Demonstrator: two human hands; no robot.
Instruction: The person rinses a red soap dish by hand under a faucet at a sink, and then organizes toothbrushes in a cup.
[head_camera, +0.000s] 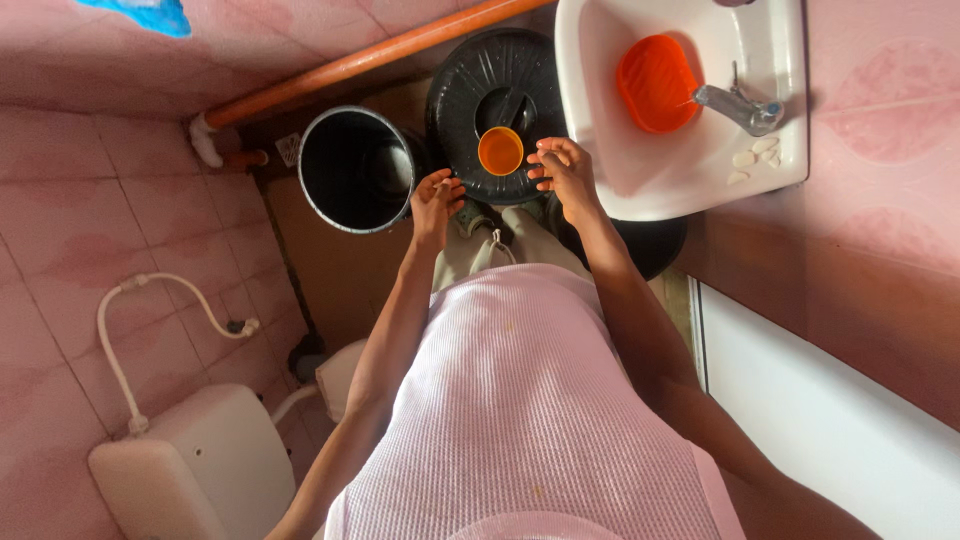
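Head view looking down, person in a pink ribbed top. Left hand (437, 196) at center, fingers loosely spread and slightly curled, nothing in it, hovering at the 7 o'clock edge of the black round lid (495, 100). Right hand (562, 170) just right of it, fingers bent with tips drawn together; cannot tell if it pinches anything. Small orange cup (500, 151) sits on the lid, between the two hands, nearer the right one, touching neither as far as can be seen. Open black bucket (355, 168) at 9 o'clock from the cup, just beside the left hand. White sink (640, 190) at 2 o'clock from the hands, holding an orange soap dish (655, 83) and a metal tap (738, 108). Orange pipe (380, 55) runs across at 12 o'clock. White toilet tank (190, 470) at 8 o'clock, well apart.
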